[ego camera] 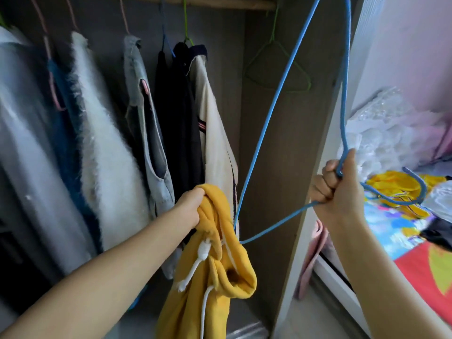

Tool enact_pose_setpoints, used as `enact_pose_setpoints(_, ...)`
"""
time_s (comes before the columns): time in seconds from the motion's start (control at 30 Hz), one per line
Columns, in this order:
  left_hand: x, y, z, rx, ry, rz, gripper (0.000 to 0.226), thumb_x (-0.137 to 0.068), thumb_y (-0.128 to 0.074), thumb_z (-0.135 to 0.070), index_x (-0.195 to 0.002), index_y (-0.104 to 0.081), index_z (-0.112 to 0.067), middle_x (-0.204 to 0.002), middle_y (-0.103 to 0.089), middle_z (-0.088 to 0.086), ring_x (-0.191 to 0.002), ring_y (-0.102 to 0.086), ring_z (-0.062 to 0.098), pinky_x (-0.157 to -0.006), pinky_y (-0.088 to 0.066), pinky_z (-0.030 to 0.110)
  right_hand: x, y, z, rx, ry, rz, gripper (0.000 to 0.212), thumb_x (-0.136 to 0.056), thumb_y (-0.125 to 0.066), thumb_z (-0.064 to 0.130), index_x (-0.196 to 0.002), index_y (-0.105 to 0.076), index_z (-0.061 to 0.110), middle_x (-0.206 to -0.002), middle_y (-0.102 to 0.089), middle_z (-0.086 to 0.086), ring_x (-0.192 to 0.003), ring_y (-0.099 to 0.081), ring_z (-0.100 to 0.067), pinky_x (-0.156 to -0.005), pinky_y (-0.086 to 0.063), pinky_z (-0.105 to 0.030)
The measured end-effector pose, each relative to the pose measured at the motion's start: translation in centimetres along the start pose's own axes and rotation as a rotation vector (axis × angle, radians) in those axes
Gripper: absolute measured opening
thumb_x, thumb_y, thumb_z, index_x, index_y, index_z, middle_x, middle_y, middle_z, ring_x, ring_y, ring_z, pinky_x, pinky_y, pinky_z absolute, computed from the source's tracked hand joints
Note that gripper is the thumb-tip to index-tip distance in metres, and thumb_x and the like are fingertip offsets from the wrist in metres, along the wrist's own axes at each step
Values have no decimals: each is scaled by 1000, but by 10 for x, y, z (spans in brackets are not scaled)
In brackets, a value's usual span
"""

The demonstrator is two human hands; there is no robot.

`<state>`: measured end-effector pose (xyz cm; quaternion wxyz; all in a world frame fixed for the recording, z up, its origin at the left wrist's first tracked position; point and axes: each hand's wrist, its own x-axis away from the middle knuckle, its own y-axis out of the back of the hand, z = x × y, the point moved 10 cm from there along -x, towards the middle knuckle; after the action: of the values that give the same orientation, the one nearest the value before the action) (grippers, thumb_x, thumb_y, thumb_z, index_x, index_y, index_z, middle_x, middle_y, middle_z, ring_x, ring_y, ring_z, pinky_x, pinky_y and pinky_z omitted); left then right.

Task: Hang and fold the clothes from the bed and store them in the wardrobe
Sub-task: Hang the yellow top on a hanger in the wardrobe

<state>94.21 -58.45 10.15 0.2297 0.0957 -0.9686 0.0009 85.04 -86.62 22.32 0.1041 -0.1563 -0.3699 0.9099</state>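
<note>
At the far left of the open wardrobe (266,148) hang a pale grey garment (22,133), a dark blue one just beside it, and a white fluffy coat (102,148), all on pink hangers. Further right come a grey denim piece (144,123), a black garment (176,123) and a cream jacket (212,133) with dark trim, their hangers hooked over the wooden rail (208,0) along the top edge. An empty green hanger (276,67) hangs on the rail in the bare right part of the wardrobe.

Near the middle, the left hand (189,207) reaches in from the lower left. Its fingers are curled and pressed together round the bunched top of the yellow hoodie (212,272), which sits inside that fist and hangs straight down from it, in front of the cream jacket's lower edge. White drawstrings (200,255) dangle down its front.

A blue hanger (276,108) runs from the hoodie's fold up to the top of the view and back down to the right hand (340,196). That hand is closed tight round the wire where it loops, fingers curled against the palm and thumb raised along the wire; the hook end curves out to the right of the fist.

To the right, beyond the wardrobe's side panel, lies the bed (415,260) with a bright patterned cover, a yellow garment (396,184) on it and clear plastic wrapping (381,123) further back.
</note>
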Motion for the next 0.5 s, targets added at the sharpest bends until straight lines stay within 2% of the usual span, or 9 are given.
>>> enact_pose_setpoints(0.13, 19, 11, -8, -39, -32, -10, 31, -92, -56, -29, -114, -63, -9, -107, -64, 15, -98, -60, 32, -91, -50, 45, 38, 0, 30, -9, 117, -41, 62, -95, -35, 56, -46, -51, 21, -45, -9, 4, -40, -5, -10, -33, -12, -17)
enact_pose_setpoints(0.23, 31, 18, -12, -60, -25, -16, 30, -91, -57, -26, -114, -64, -9, -110, -65, 16, -101, -61, 32, -90, -51, 45, 50, 0, 50, -62, 155, -4, 57, -89, -42, 62, -47, -49, 23, -38, -21, 6, -34, -14, -6, -30, -16, -15)
enact_pose_setpoints(0.3, 40, 9, -12, -83, -33, 25, 26, -91, -59, -25, -110, -65, -8, -107, -67, 16, -99, -62, 32, -86, -52, 45, 55, -3, 38, -48, 129, 45, 58, -86, -42, 63, -45, -46, 22, -37, -22, 7, -35, -12, -6, -30, -16, -16)
enact_pose_setpoints(0.4, 59, -19, -17, -156, -71, 107, 17, -92, -58, -22, -87, -67, -9, -82, -67, 14, -75, -63, 28, -64, -54, 37, 66, 1, -15, 135, 81, 85, 53, -85, -45, 55, -43, -43, 22, -40, -26, 8, -37, -17, -3, -35, -14, -18)
enact_pose_setpoints(0.43, 66, -27, -22, -174, -96, 126, 18, -93, -57, -21, -82, -65, -10, -76, -66, 13, -70, -63, 27, -60, -53, 36, 70, 7, -32, 232, 74, 99, 50, -86, -47, 50, -44, -44, 23, -42, -29, 8, -36, -21, -3, -36, -16, -18)
enact_pose_setpoints(0.5, 80, -38, -39, -182, -147, 162, 18, -94, -54, -17, -82, -66, -9, -74, -68, 14, -69, -65, 28, -63, -56, 39, 75, 28, -55, 416, 61, 131, 50, -90, -49, 45, -44, -46, 25, -43, -33, 8, -38, -27, -4, -37, -22, -16)
